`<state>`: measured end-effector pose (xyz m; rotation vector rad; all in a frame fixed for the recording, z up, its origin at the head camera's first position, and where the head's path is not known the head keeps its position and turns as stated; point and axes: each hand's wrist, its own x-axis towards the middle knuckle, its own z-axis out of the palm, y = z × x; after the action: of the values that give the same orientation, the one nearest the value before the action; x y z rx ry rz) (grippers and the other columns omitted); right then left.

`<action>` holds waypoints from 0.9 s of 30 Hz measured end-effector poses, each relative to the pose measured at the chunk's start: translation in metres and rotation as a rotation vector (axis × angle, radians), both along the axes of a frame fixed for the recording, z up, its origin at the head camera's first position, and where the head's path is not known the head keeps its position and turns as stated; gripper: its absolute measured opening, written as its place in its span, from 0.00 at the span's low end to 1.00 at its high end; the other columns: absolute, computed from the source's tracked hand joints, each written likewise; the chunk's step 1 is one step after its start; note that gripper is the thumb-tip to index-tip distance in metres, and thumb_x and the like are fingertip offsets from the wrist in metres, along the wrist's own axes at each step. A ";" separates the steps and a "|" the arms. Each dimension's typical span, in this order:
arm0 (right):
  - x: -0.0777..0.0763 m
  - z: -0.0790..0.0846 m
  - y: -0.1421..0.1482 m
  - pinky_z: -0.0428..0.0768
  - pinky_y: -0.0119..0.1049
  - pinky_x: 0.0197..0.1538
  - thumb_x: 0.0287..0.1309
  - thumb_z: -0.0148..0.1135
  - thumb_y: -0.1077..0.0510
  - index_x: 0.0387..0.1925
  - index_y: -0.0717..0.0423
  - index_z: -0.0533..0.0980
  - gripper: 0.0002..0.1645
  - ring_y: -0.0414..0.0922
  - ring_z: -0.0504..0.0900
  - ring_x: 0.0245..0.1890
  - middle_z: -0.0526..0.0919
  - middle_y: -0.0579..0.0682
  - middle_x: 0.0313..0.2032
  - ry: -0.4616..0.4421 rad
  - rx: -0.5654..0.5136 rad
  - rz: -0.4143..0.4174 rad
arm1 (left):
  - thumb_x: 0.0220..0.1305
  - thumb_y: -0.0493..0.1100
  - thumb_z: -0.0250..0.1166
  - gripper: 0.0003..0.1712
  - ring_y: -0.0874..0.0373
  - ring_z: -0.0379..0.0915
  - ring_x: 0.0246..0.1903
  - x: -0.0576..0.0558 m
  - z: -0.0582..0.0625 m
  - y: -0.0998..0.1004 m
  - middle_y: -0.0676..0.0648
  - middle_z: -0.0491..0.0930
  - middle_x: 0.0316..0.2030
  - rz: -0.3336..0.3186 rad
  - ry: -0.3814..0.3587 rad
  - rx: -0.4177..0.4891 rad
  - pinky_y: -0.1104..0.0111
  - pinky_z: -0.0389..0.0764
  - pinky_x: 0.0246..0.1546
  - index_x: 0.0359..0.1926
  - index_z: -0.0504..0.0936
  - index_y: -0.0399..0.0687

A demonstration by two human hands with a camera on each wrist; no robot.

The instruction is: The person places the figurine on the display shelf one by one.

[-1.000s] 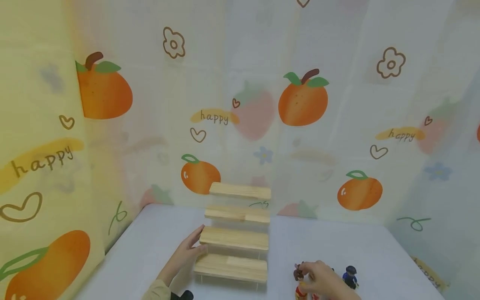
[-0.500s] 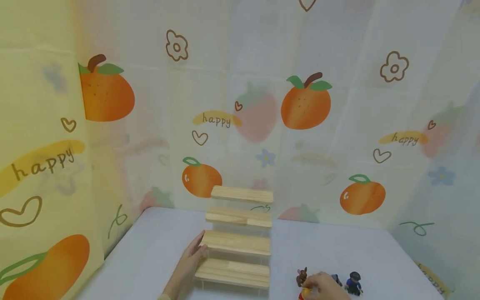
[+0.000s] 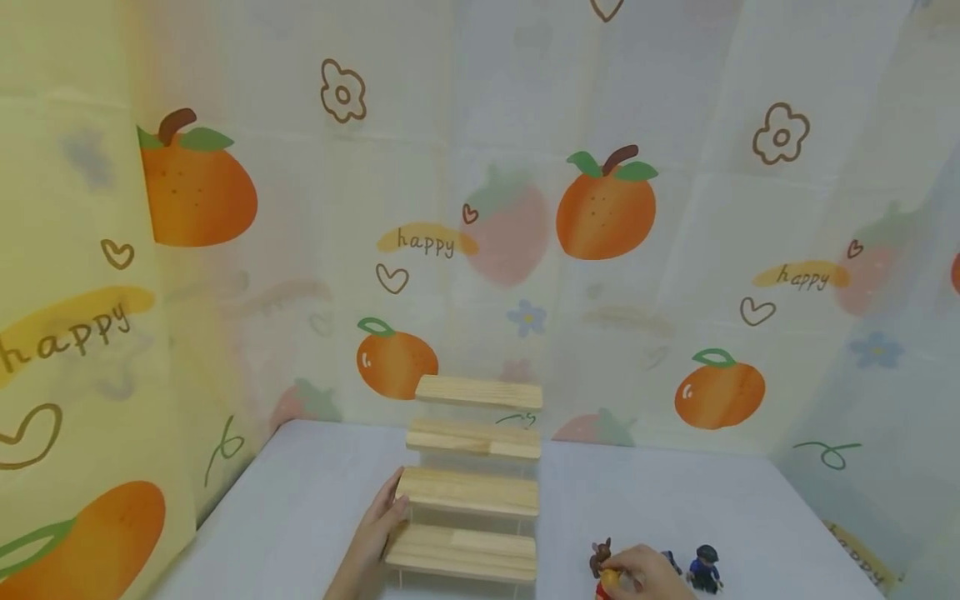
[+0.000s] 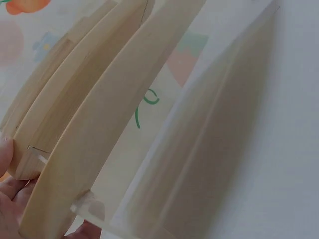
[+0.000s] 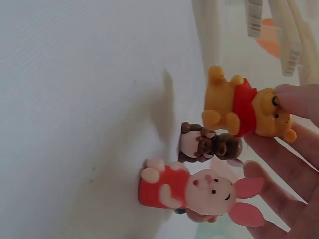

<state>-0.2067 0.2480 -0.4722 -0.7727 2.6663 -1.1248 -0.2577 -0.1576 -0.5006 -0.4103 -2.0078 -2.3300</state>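
Observation:
My right hand (image 3: 648,573) pinches a yellow toy bear figure (image 5: 244,110) in a red shirt by its head. Its base appears slightly above the white surface, with a shadow apart from it. Close by stand a brown kangaroo figure (image 5: 197,144) and a pink piglet figure (image 5: 169,191) in red. My left hand (image 3: 371,533) grips the left end of a step on a tiered wooden rack (image 3: 465,492). In the left wrist view, thumb and fingers lie around the end of one wooden board (image 4: 75,149).
A dark-blue figure (image 3: 705,569) with a black cap stands right of the right hand, and another figure (image 3: 672,562) is partly hidden behind that hand. Fruit-printed cloth (image 3: 495,125) hangs behind and beside the white table (image 3: 645,492).
The right hand has come down from above the kangaroo and bear figures and now pinches the bear's head. The left hand stays on the rack. The head view shifts slightly.

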 end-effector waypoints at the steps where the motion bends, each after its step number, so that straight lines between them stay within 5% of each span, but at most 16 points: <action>1: 0.001 0.001 -0.001 0.72 0.35 0.31 0.53 0.60 0.59 0.38 0.67 0.78 0.14 0.39 0.72 0.31 0.78 0.48 0.32 -0.007 -0.007 -0.020 | 0.67 0.40 0.48 0.35 0.38 0.29 0.63 0.001 0.000 0.001 0.31 0.37 0.65 0.003 -0.011 0.012 0.47 0.36 0.57 0.66 0.43 0.30; 7: 0.004 0.011 -0.009 0.75 0.45 0.33 0.52 0.62 0.58 0.40 0.65 0.72 0.16 0.43 0.76 0.31 0.77 0.50 0.33 -0.021 -0.099 -0.121 | 0.66 0.41 0.48 0.36 0.40 0.24 0.63 0.006 0.004 0.005 0.33 0.33 0.66 -0.002 -0.046 0.107 0.46 0.32 0.56 0.66 0.40 0.32; 12: 0.002 0.017 -0.017 0.74 0.48 0.37 0.51 0.63 0.55 0.36 0.60 0.74 0.14 0.42 0.76 0.33 0.79 0.47 0.32 0.026 -0.152 -0.219 | 0.67 0.41 0.47 0.36 0.38 0.24 0.63 0.008 0.005 0.006 0.32 0.33 0.65 0.003 -0.046 0.099 0.44 0.33 0.55 0.66 0.39 0.32; 20: -0.001 0.030 -0.034 0.76 0.34 0.37 0.49 0.65 0.57 0.38 0.61 0.78 0.14 0.42 0.79 0.33 0.81 0.51 0.34 0.036 -0.324 -0.450 | 0.66 0.42 0.48 0.36 0.37 0.31 0.63 0.006 0.007 0.007 0.32 0.39 0.65 0.051 -0.045 0.056 0.45 0.31 0.56 0.66 0.42 0.32; 27: -0.010 0.042 -0.045 0.77 0.32 0.32 0.46 0.66 0.63 0.39 0.61 0.76 0.15 0.42 0.80 0.28 0.80 0.52 0.32 0.096 -0.417 -0.526 | 0.67 0.40 0.48 0.34 0.38 0.32 0.63 0.005 0.004 0.009 0.33 0.37 0.66 0.050 -0.035 0.094 0.45 0.33 0.56 0.66 0.43 0.30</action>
<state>-0.2168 0.2034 -0.4303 -0.1572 2.8335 -1.8482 -0.2525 -0.1484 -0.4963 -0.3124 -1.8906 -2.4058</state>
